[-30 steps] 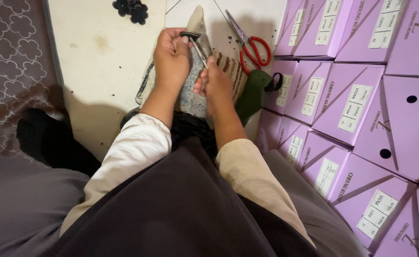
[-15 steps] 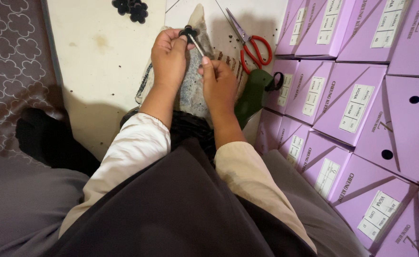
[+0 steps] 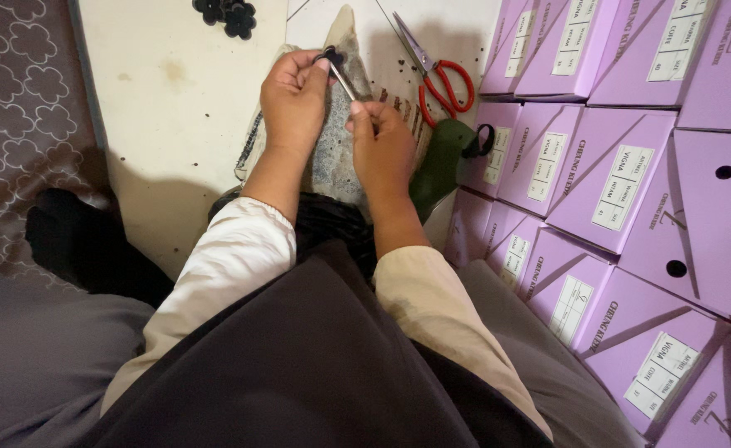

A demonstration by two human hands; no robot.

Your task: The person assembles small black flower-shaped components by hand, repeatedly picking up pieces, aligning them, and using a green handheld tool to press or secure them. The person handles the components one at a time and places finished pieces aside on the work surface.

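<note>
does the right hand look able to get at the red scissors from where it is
Probably yes. The red-handled scissors lie in the open on the pale floor just beyond the right hand, with nothing between them. But that hand is pinching a thin metal tool, so it would likely need to free its fingers first.

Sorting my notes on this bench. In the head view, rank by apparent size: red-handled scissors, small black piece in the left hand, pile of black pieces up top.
1. red-handled scissors
2. pile of black pieces, partly cropped
3. small black piece
</note>
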